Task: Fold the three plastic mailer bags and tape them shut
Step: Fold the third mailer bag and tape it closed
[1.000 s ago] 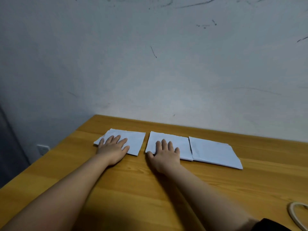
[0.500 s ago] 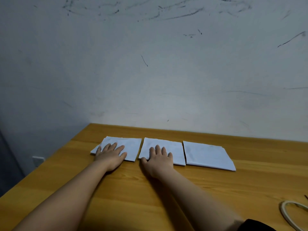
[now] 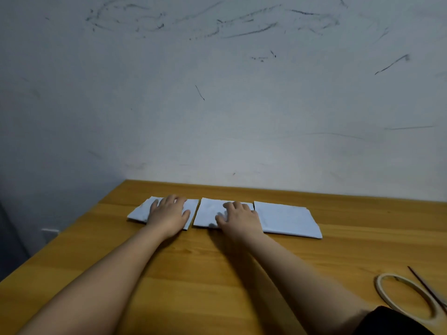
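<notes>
A scuffed, pale grey wall point(image 3: 242, 105) marked with dark streaks rises behind a honey-coloured wooden table point(image 3: 217, 274). Near the table's far edge three folded white plastic mailer bags lie flat in a row, side by side. The left hand point(image 3: 168, 215) lies palm down on the left white folded bag point(image 3: 141, 211), fingers spread and straight, pressing it to the wood and holding nothing. The right hand point(image 3: 239, 217) rests palm down on the middle white folded bag point(image 3: 208, 213), fingers slightly bent, flat on its surface rather than gripping. The right white folded bag point(image 3: 287, 220) lies untouched, its left edge touching or just beside the middle one. Near the right corner of the table lie a cream-coloured flat ring point(image 3: 406, 296) and a thin dark stick point(image 3: 425, 286) crossing its edge.
</notes>
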The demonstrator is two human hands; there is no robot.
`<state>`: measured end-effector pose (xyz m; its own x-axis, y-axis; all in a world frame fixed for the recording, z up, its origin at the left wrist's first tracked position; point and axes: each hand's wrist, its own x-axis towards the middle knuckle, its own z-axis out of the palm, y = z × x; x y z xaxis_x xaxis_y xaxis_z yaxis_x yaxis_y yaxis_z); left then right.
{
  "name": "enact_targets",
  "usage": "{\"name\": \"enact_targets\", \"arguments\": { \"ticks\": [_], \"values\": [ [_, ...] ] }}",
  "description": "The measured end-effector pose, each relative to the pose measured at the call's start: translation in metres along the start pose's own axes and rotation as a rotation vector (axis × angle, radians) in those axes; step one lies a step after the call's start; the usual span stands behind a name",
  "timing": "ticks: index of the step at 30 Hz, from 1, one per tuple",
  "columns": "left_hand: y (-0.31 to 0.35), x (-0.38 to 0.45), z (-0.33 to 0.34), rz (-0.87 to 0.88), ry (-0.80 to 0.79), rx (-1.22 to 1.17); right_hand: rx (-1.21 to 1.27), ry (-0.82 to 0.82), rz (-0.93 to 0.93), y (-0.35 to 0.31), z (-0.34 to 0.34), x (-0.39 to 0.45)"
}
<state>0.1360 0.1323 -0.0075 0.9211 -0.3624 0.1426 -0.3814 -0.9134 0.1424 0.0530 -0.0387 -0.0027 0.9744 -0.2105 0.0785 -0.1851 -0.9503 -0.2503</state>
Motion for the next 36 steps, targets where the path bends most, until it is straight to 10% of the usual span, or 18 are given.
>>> {"name": "enact_targets", "arguments": {
  "ticks": [25, 36],
  "values": [
    [0.321, -0.156, 0.026, 0.794, -0.213, 0.042, -0.186, 0.048, 0.687, 0.253, -0.094, -0.198],
    [0.359, -0.154, 0.042, 1.014, 0.100, 0.264, -0.121, -0.172, 0.748, 0.286, -0.099, -0.206]
  ]
}}
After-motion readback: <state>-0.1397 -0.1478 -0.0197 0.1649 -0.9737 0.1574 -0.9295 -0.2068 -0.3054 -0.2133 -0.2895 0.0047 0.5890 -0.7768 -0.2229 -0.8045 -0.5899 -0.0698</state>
